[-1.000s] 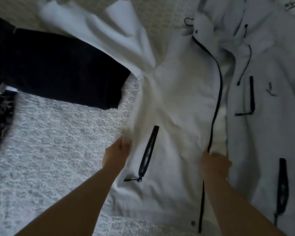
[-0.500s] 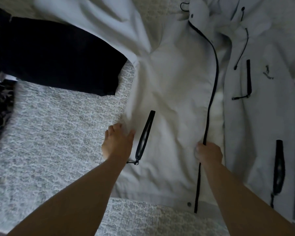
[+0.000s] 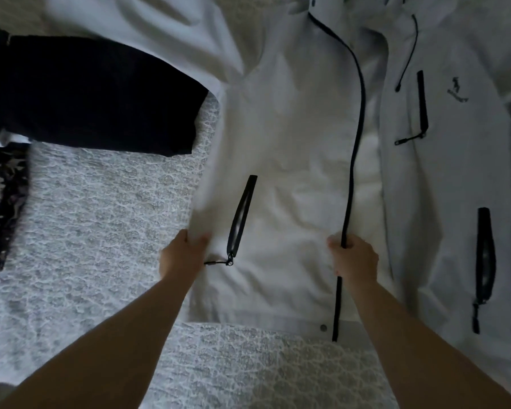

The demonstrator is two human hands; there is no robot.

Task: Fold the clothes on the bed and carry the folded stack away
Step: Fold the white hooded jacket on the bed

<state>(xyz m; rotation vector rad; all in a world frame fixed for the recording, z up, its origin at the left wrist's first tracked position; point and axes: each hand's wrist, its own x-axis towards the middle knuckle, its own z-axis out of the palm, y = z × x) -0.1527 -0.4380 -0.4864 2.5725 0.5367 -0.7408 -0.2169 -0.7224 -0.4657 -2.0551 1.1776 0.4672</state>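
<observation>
A white jacket (image 3: 292,137) with black zips lies spread open, front up, on the bed. My left hand (image 3: 181,254) grips the left side seam of its left front panel, just beside the slanted pocket zip (image 3: 242,215). My right hand (image 3: 355,258) pinches the same panel's front edge along the black main zip (image 3: 355,137). The right front panel (image 3: 449,187), with a small dark logo and two pocket zips, lies flat to the right. One white sleeve (image 3: 148,31) stretches off to the upper left.
A black garment (image 3: 95,95) lies at the left, partly under the white sleeve. The bed carries a grey-white patterned cover (image 3: 95,231). A dark patterned cloth (image 3: 0,208) shows at the far left edge.
Both hands have slid down the left front panel toward the hem. My left hand, which lay flat at the seam, now grips it. The panel looks smoother.
</observation>
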